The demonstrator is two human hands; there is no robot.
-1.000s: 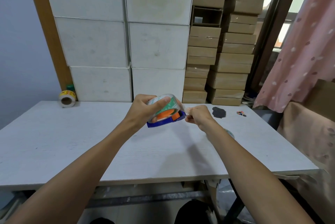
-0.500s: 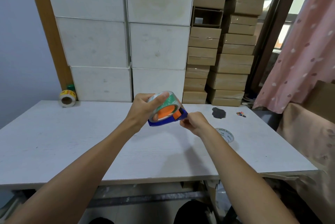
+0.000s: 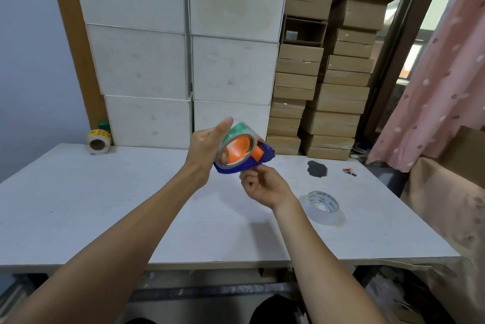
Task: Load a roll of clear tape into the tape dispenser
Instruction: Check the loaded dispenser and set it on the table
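Note:
A blue tape dispenser [image 3: 263, 159] with an orange hub is held up above the white table [image 3: 105, 205], tilted. A roll of clear tape [image 3: 237, 134] sits around the orange hub. My left hand [image 3: 207, 147] grips the roll and dispenser from the left, thumb over the top of the roll. My right hand [image 3: 262, 184] is just under the dispenser, fingers curled and pinching at its lower blue edge; what it pinches is too small to tell. A second clear tape roll [image 3: 323, 204] lies flat on the table to the right of my right wrist.
A yellow-labelled roll [image 3: 98, 141] stands at the table's back left corner. A dark stain [image 3: 317, 169] and small coloured bits [image 3: 349, 171] lie at the back right. White boxes [image 3: 231, 69] and brown cartons [image 3: 341, 97] are stacked behind. Pink cloth [image 3: 433, 92] hangs on the right.
My left hand has lifted and tilted the dispenser so the roll's open side faces me. My right hand moved from its right end down to beneath it, uncovering the spare roll.

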